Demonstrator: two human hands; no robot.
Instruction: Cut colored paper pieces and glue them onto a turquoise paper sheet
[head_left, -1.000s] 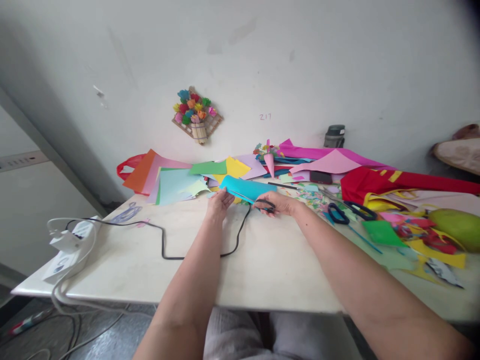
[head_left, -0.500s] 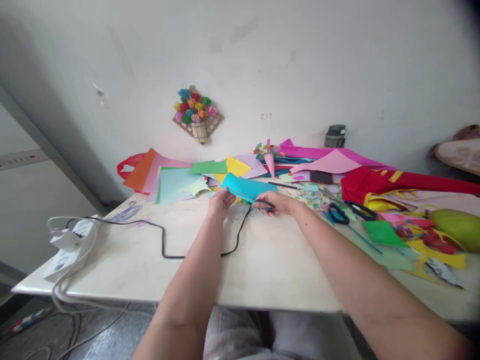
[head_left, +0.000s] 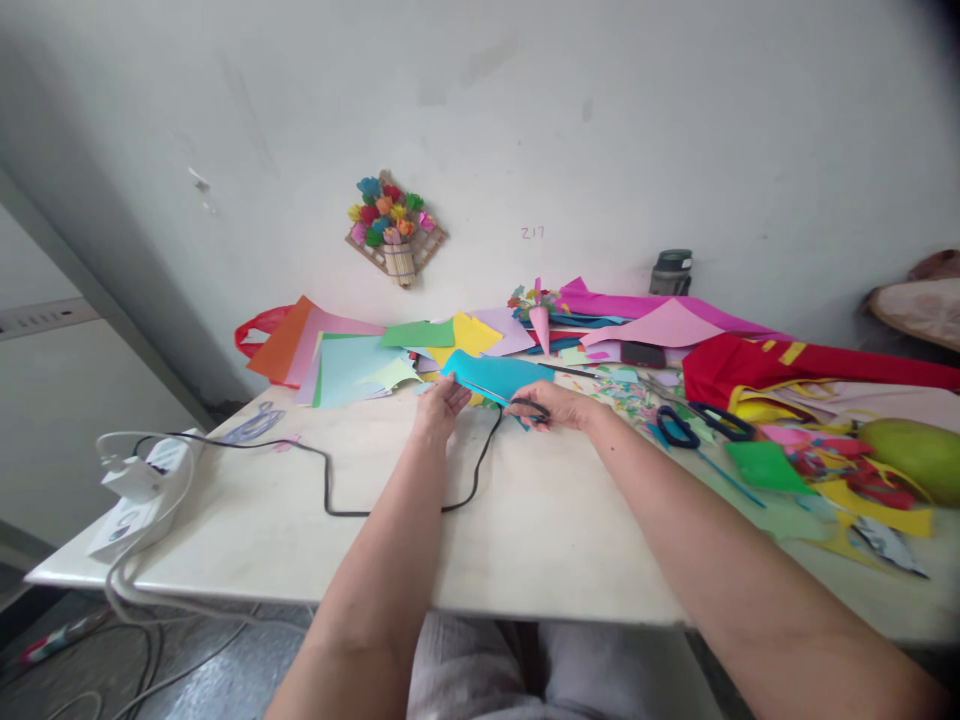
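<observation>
A turquoise paper sheet (head_left: pixel 491 377) is lifted a little above the far middle of the pale table (head_left: pixel 525 520). My left hand (head_left: pixel 441 403) pinches its near left edge, fingers closed on it. My right hand (head_left: pixel 553 405) grips black-handled scissors (head_left: pixel 529 410), whose blades reach into the sheet from the right. A black cable (head_left: pixel 390 505) loops over the table just below both hands.
Coloured paper sheets (head_left: pixel 352 360) pile up at the back left, with scraps, red cloth (head_left: pixel 765 365) and a second pair of scissors (head_left: pixel 701 422) on the right. A green fruit (head_left: pixel 911 450) lies at far right. A white power strip (head_left: pixel 139 480) sits on the left corner. A paper-flower ornament (head_left: pixel 394 235) hangs on the wall.
The turquoise sheet has shifted slightly as the scissors work along it; both hands stay in nearly the same spot.
</observation>
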